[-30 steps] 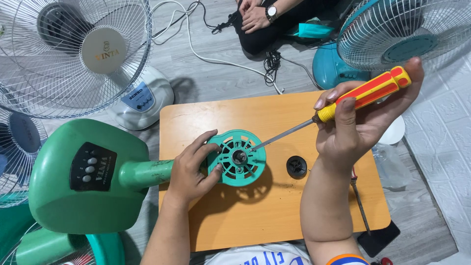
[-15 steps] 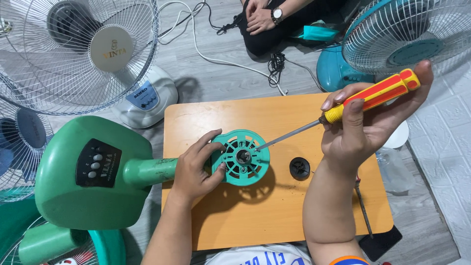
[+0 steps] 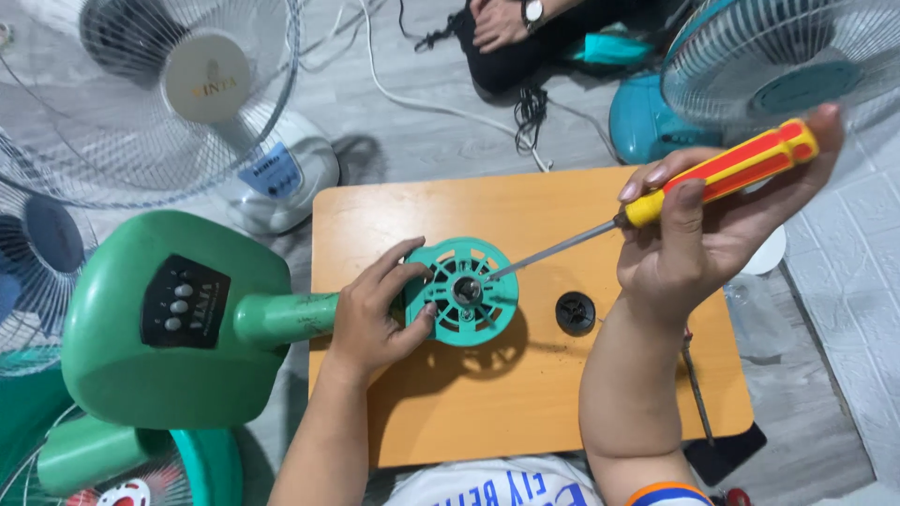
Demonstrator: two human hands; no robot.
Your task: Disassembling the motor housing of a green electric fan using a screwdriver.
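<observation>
My left hand (image 3: pixel 380 314) grips the left side of a teal fan motor housing (image 3: pixel 466 290) that lies on a small orange wooden table (image 3: pixel 525 394). The housing joins a green neck and a large green fan base (image 3: pixel 159 319) with black buttons, off the table's left edge. My right hand (image 3: pixel 703 234) holds a red and yellow screwdriver (image 3: pixel 722 173) slanted down to the left. Its metal tip touches the hub at the centre of the housing.
A small black round part (image 3: pixel 575 313) lies on the table right of the housing. White and blue fans (image 3: pixel 178 94) stand around the floor. Another person's hands (image 3: pixel 502 21) rest at the top. A second tool (image 3: pixel 698 403) lies along the table's right edge.
The view has shifted slightly. Both hands keep their hold, and the screwdriver tip stays at the housing's centre.
</observation>
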